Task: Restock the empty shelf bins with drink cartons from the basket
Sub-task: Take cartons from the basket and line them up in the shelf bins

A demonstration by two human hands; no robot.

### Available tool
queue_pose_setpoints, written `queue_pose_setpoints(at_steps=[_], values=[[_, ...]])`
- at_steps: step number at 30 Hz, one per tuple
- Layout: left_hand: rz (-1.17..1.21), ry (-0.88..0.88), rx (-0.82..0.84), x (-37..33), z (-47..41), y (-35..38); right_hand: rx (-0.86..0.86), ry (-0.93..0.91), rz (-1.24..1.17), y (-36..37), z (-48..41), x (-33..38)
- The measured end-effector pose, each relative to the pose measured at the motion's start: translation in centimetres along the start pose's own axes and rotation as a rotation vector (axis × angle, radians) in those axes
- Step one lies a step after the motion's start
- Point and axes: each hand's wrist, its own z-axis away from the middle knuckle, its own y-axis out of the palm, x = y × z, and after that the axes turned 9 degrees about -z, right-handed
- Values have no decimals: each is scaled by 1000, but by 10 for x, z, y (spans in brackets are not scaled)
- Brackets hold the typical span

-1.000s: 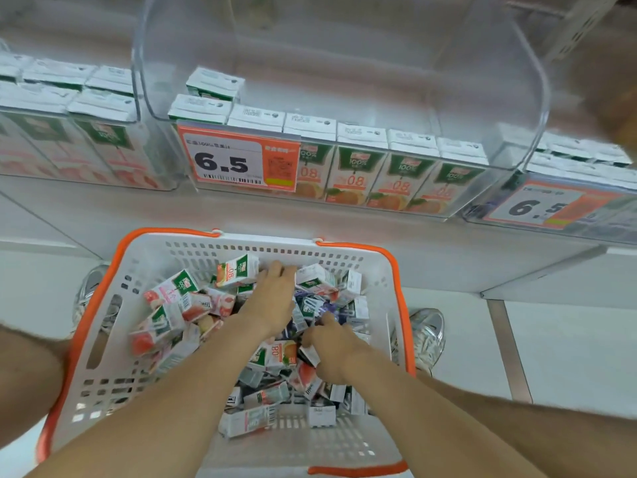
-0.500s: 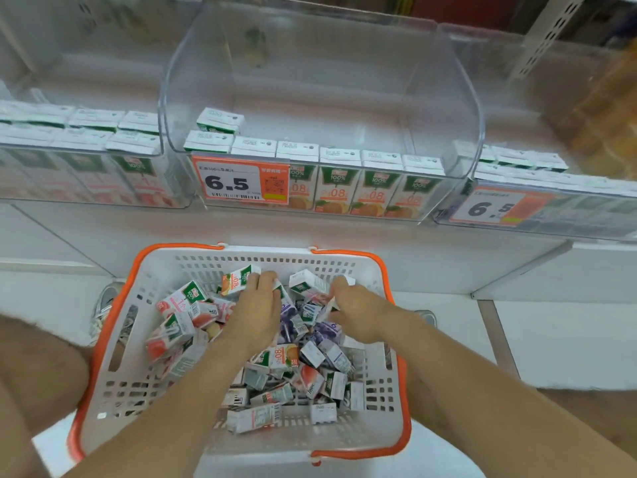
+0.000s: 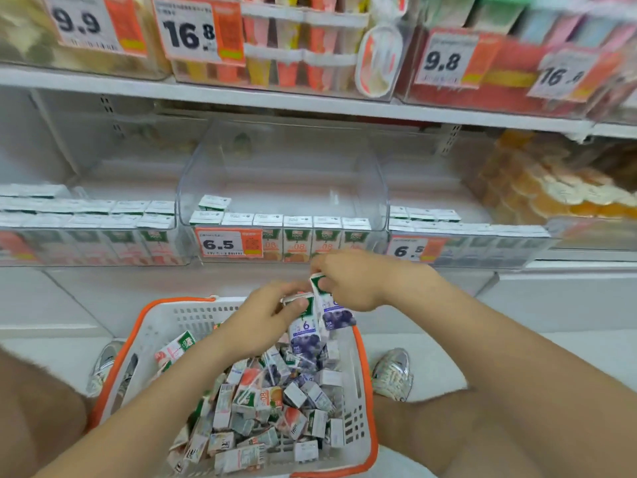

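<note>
Above a white slotted plastic basket with an orange rim (image 3: 193, 315), I am watching two small purple blueberry drink cartons going up at once, and that pairing is the main risk. Each is being carried by its top end alone while the two lean against each other. A nudge from one could be enough to twist the other loose and drop it back onto the heap of mixed cartons (image 3: 269, 401).

Misfiling is the second danger. Directly behind the hands is standing the clear curved plastic shelf bin (image 3: 282, 177), mostly empty behind a front row of orange-fruit cartons (image 3: 298, 243). The purple stock would be going in with the wrong flavour there. The neighbouring clear bin to the right (image 3: 482, 246) may be the purple one, though it is too blurred for me to say. A hasty reach could also be toppling that upright front row.

The left hand (image 3: 265, 322) is wrapping the nearer purple carton (image 3: 305, 334), thumb pressing across its front and fingers curling round its upper end. The right hand (image 3: 358, 281) is pinching the top of the second purple carton (image 3: 336, 313) between closed fingertips, with its body hanging below. Both cartons are hovering over the basket's far edge, well short of the shelf.
</note>
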Motion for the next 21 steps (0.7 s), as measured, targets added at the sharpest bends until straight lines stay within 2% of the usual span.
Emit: queue_pose_setpoints(at_steps=[4,10,13,15,21], values=[[2,98,-194,-49,-26,-4,-202,107,-5,-58,31,-17],[61,210,-338,-129,-74,-2,-777,292,-297,-97,71,-106],[30,249,-358,-155,-100,1,-1049,320,-284,-96,81,-157],[23,286,-359,-169,-117,4,-1092,303,-215,-95,84,-187],[-20,358,-314,-212,-164,15,-891,348,-117,-84,85,-237]])
